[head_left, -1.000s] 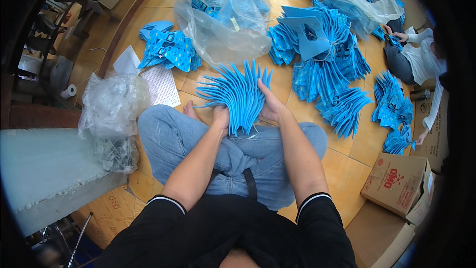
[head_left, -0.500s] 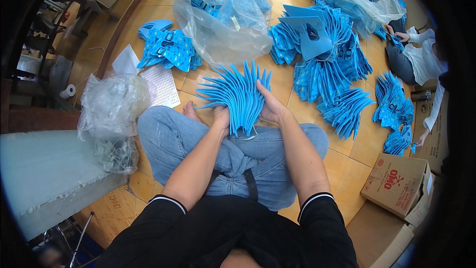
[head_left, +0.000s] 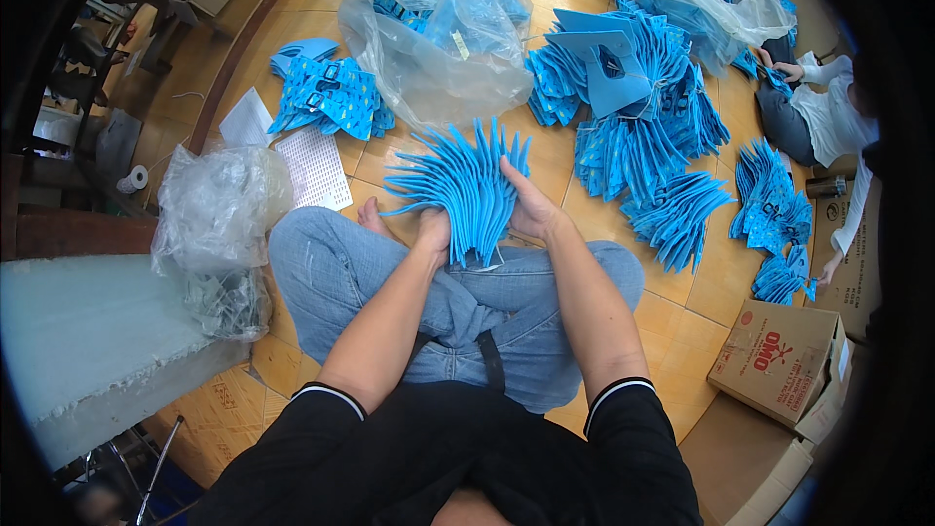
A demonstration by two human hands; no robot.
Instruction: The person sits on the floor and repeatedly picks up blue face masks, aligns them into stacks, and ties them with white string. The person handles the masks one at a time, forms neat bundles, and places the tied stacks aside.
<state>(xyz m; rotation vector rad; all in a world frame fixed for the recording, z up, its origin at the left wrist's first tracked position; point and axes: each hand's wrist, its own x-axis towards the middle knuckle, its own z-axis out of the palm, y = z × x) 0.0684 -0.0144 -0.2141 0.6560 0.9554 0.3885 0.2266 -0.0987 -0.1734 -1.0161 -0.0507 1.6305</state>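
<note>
Above my crossed legs I hold a thick bundle of flat blue pieces (head_left: 460, 190), fanned out like pages with their tips spread away from me. My left hand (head_left: 434, 232) grips its near left side, its fingers partly hidden under the bundle. Along the right side my right hand (head_left: 533, 205) is closed round the bundle, thumb up against the outer pieces. A whitish strip hangs at the bundle's near end. Beyond, to the right, a large heap of similar blue pieces (head_left: 648, 107) lies on the tiles, and a smaller fanned bundle (head_left: 674, 219) rests nearer.
Clear plastic bags (head_left: 443, 73) with blue pieces stand at the back. Patterned blue pieces with buckles (head_left: 331, 97), a printed sheet (head_left: 317, 170) and crumpled plastic (head_left: 219, 200) lie left. A cardboard box (head_left: 779, 356) stands right, near another person (head_left: 828, 117) handling blue pieces.
Both hands keep their hold on the bundle with almost no movement. The whole view has shifted very slightly.
</note>
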